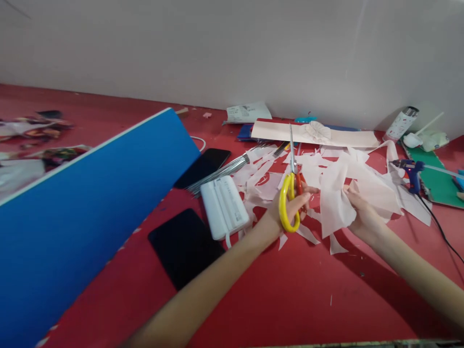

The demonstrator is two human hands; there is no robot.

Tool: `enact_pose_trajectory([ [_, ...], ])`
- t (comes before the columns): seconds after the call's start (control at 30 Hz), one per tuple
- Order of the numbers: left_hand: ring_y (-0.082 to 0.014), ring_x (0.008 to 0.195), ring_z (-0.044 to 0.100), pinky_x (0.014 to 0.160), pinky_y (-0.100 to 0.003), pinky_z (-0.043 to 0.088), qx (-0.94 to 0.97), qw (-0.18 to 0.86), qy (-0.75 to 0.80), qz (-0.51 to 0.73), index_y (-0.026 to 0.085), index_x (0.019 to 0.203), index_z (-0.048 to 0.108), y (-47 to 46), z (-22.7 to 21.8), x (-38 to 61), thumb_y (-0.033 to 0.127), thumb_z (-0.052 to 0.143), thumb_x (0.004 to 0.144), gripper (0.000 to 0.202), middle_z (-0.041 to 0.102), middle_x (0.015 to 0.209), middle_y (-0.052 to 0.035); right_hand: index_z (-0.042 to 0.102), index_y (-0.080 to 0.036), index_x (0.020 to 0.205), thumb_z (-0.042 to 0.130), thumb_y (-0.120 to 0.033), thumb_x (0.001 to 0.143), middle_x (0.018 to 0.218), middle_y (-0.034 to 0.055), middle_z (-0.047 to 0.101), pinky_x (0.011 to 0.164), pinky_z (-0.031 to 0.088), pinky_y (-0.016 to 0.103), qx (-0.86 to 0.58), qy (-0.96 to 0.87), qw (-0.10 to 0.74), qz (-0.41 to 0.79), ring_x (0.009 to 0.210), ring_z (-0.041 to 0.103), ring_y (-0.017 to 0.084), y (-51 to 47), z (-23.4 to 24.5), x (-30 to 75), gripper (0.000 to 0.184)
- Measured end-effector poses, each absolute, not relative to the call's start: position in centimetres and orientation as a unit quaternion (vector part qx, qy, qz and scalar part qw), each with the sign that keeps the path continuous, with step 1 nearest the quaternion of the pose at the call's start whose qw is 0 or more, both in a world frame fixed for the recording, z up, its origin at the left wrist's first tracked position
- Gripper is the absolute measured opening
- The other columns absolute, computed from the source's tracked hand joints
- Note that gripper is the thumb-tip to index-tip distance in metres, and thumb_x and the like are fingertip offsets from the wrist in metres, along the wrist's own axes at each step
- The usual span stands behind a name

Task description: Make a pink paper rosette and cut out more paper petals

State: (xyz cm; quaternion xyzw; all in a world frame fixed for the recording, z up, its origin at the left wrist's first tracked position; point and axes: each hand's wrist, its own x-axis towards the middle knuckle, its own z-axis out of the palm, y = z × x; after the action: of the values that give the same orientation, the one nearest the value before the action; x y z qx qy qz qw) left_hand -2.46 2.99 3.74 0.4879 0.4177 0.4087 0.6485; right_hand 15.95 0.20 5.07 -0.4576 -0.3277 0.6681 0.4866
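In the head view, pale pink tissue scraps (pixel 259 186) lay cut and heaped near the back of the red desk (pixel 290 299), while one uncut-looking sheet (pixel 335 203) stayed up in hand. The left hand (pixel 286 212) closed around yellow-handled scissors (pixel 283 205), blades together and pointing up. The right hand (pixel 364 217) pinched the sheet narrowly. A blue board (pixel 83 217) slanted across the desk's left side; a hot glue gun (pixel 413 171) lay toward the right edge.

The left arm (pixel 203 295) and right arm (pixel 416 275) are extended inward, the left hand (pixel 290 208) curled closed, the right hand (pixel 364 217) bent in a pinch.
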Motion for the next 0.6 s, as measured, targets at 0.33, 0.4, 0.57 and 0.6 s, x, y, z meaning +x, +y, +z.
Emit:
enact_pose_trajectory([
  [0.33,-0.0054,0.053,0.043,0.045,-0.020,0.035,0.490,0.628,0.444,0.410,0.021,0.088,0.044,2.9,3.3,-0.7,0.031,0.069,0.063,0.037,0.050,0.080,0.0041,0.056,-0.026,0.097,0.056,-0.046,0.081,0.083,-0.0003,0.065,0.060,0.046,0.027,-0.453,-0.344,0.483,0.666,0.068,0.059,0.016,-0.2,3.2,15.7,0.026],
  [0.4,-0.0047,0.051,0.042,0.045,-0.019,0.035,0.518,0.623,0.432,0.395,0.021,0.089,0.045,3.3,3.0,-1.0,0.030,0.068,0.065,0.034,0.049,0.079,0.0047,0.060,-0.024,0.098,0.048,-0.058,0.083,0.086,0.0027,0.068,0.062,0.048,0.029,-0.425,-0.328,0.465,0.704,0.073,0.062,0.018,-0.2,3.2,15.9,0.039],
  [0.57,-0.0063,0.055,0.043,0.049,-0.019,0.036,0.595,0.600,0.402,0.353,0.021,0.092,0.047,4.3,2.9,-1.7,0.026,0.066,0.068,0.032,0.048,0.075,0.0061,0.067,-0.019,0.073,0.073,-0.042,0.070,0.068,-0.0002,0.067,0.063,0.050,0.024,-0.429,-0.312,0.446,0.720,0.063,0.061,0.013,0.1,2.7,16.4,0.024],
  [0.6,-0.0071,0.056,0.045,0.050,-0.020,0.037,0.603,0.596,0.398,0.350,0.021,0.092,0.047,4.4,3.0,-1.8,0.025,0.066,0.068,0.032,0.049,0.075,0.0058,0.067,-0.018,0.068,0.076,-0.036,0.067,0.065,-0.0006,0.066,0.062,0.049,0.022,-0.437,-0.318,0.438,0.719,0.061,0.060,0.012,0.1,2.6,16.5,0.020],
])
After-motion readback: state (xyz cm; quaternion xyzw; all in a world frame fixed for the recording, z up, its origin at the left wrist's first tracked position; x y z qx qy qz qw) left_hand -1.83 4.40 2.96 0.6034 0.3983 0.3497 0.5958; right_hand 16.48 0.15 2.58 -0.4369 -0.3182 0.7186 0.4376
